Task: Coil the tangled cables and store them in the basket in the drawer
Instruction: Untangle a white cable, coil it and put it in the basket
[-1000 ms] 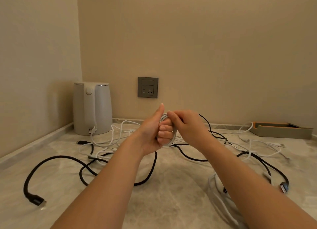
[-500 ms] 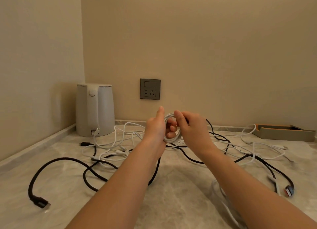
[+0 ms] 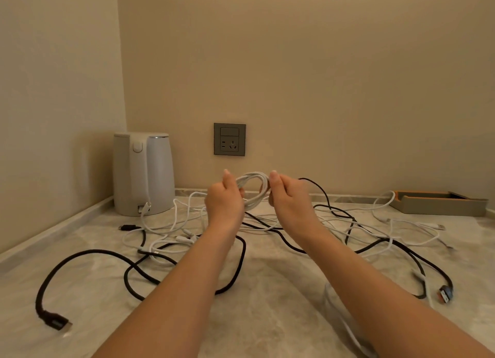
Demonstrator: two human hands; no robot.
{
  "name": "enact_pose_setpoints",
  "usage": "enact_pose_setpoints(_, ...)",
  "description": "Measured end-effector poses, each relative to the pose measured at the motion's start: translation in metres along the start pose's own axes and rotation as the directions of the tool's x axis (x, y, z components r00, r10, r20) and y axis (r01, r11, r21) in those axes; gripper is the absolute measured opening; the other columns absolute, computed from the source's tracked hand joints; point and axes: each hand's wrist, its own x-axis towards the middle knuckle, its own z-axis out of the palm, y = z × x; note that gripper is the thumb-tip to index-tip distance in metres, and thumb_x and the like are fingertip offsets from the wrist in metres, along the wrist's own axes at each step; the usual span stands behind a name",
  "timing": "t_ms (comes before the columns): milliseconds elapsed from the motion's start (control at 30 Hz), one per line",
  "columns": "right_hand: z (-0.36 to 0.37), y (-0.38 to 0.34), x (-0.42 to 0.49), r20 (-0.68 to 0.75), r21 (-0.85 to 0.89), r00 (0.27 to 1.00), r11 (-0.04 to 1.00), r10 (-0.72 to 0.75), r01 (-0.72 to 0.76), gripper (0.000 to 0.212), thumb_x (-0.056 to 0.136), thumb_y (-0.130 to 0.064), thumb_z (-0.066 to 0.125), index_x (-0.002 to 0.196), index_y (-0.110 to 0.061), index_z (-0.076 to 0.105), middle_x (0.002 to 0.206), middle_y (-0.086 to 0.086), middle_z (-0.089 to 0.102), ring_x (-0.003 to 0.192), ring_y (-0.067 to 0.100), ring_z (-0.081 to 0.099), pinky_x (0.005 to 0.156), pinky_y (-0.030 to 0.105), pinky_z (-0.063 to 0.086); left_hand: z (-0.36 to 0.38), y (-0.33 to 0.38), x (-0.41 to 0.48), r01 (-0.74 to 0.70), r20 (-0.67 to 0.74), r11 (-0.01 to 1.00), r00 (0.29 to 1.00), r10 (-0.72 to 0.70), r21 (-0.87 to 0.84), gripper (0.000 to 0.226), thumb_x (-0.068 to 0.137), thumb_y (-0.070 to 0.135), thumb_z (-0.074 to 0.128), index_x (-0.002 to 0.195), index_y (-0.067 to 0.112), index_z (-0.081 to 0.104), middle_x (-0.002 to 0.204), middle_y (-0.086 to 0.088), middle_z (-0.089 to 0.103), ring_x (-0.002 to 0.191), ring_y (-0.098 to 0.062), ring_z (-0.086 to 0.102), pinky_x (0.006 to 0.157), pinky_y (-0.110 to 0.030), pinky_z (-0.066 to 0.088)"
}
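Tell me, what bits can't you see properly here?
Head view:
white coil: the left hand and right hand grip its sides, so its loops cannot be counted.
white cable: goes under the right forearm and off the bottom edge.
black cable's plug at the right: too small to tell its type.

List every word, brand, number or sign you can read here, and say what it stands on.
No readable text anywhere in this view.
On the kettle: nothing legible.
On the wall socket: only plug holes, no lettering visible.
On the black cable plug: too small to show any print.
On the white cable: no print visible.
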Motion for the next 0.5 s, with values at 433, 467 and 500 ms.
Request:
enact_pose_setpoints(433,-0.010,-0.015,-0.007,0.567,-0.477,0.821,0.839,0.066,0.262,0.033,0.099,-0.027,0.044,0.075,-0.009,0.059,0.063,-0.003,0.048,0.056,0.010,0.040,0.056,0.030,0.032,-0.025,0.004,0.018,0.233,-0.015,0.954,0.971,-0.240,-0.187,0.041,0.100,0.023,0.030,0.063,0.012,0.044,0.058,-0.002,0.041,0.046,-0.016,0.034,0.040,-0.021,0.030)
enact_pose_setpoints(467,-0.006,-0.022,-0.010,0.597,-0.480,0.802,0.801,0.001,0.356,0.032,0.098,-0.027,0.045,0.077,-0.008,0.058,0.065,-0.002,0.049,0.059,0.013,0.041,0.058,0.032,0.032,-0.028,0.003,0.022,0.198,-0.067,0.972,0.976,-0.208,-0.127,0.042,0.100,0.022,0.031,0.062,0.011,0.045,0.059,-0.003,0.044,0.049,-0.018,0.038,0.046,-0.026,0.034)
enact_pose_setpoints(500,-0.003,-0.029,-0.013,0.603,-0.498,0.796,0.751,-0.059,0.433,0.032,0.098,-0.029,0.044,0.075,-0.009,0.054,0.066,-0.002,0.048,0.061,0.016,0.042,0.060,0.033,0.033,-0.030,0.001,0.025,0.152,-0.110,0.986,0.981,-0.158,-0.063,0.043,0.100,0.021,0.031,0.061,0.011,0.047,0.060,-0.004,0.047,0.052,-0.020,0.042,0.053,-0.030,0.037)
